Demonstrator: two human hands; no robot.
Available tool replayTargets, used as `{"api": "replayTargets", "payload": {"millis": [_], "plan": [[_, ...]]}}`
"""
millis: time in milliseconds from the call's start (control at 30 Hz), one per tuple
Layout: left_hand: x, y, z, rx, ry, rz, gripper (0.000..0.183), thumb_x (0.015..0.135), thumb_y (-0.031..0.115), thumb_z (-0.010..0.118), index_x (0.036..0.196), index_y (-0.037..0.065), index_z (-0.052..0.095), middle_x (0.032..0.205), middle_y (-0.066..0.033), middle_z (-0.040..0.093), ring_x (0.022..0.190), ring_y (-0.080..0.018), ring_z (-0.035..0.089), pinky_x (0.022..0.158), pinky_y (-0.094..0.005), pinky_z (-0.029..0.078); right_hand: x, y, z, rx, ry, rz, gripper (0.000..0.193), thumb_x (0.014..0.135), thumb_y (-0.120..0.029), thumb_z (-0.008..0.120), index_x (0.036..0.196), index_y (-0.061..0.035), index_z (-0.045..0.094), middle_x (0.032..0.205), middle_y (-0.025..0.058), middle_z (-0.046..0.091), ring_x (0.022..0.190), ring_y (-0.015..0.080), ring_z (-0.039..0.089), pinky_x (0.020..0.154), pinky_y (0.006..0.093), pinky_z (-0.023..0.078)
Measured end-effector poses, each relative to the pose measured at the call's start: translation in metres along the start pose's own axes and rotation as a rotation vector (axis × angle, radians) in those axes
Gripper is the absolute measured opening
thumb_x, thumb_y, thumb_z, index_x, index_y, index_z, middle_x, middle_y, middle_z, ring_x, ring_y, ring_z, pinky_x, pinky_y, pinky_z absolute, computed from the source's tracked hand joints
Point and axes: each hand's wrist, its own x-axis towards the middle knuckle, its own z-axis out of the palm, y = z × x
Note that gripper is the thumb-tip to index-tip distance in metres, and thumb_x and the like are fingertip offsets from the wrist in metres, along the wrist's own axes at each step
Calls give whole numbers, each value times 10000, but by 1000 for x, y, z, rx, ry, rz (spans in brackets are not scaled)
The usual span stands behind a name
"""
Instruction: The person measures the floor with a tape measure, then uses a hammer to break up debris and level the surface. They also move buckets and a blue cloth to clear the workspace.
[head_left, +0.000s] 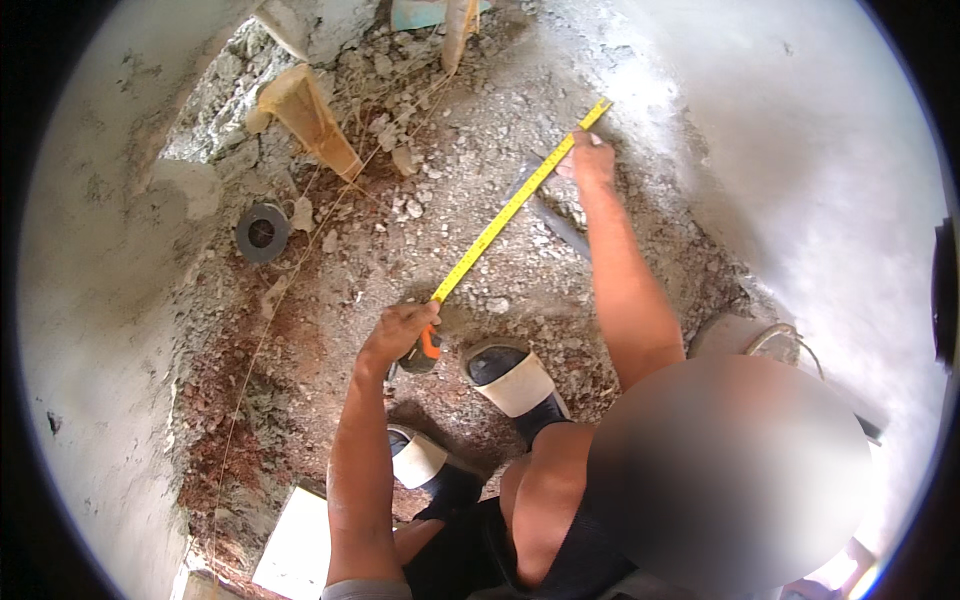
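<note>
A yellow tape measure blade (490, 232) is drawn out on a slant over the rubble floor, from near my feet up to the far right. My left hand (405, 328) is closed around its dark case with an orange part (428, 345). My right hand (592, 158) grips the blade a little short of its far end, which sticks out beyond the fingers. Below the blade, close to my right hand, a grey pipe-like piece (560, 228) lies on the gravel, partly hidden.
A grey ring (262, 233) and a tapered pale piece (312, 120) lie on the left. A thin string (250, 365) runs along that side. Plastered walls (790, 130) flank the floor. A bucket-like container (745, 340) stands right of my feet. A blurred patch covers the lower right.
</note>
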Motion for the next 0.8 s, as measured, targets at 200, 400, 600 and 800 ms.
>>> {"api": "replayTargets", "payload": {"millis": [200,400,600,800], "plan": [[0,-2,0,19,-14,-23,590,824,608,579,898,40,717,736,-96,618,726,-184,562,694,-337,458,-3,-4,-2,-28,-39,38,235,909,-265,563,879,-34,594,690,51,594,550,127,579,503,260,520],[-1,-8,6,-14,38,12,571,825,589,598,911,37,714,730,-87,618,710,-172,558,678,-328,458,-5,-6,-2,-5,-26,44,265,905,-276,571,920,-12,602,689,61,599,548,136,581,510,264,524],[-4,-7,9,-58,60,68,579,828,591,595,917,31,711,709,-75,595,692,-168,535,665,-328,452,-7,-8,-2,25,-30,47,277,908,-279,570,936,-6,601,710,68,607,569,137,583,521,260,521],[-6,-2,9,-26,55,7,521,844,522,621,918,14,710,718,-69,589,687,-146,514,665,-288,437,-12,-10,-2,-9,-48,79,296,906,-290,579,956,1,606,744,72,616,586,138,584,529,259,515]]}}
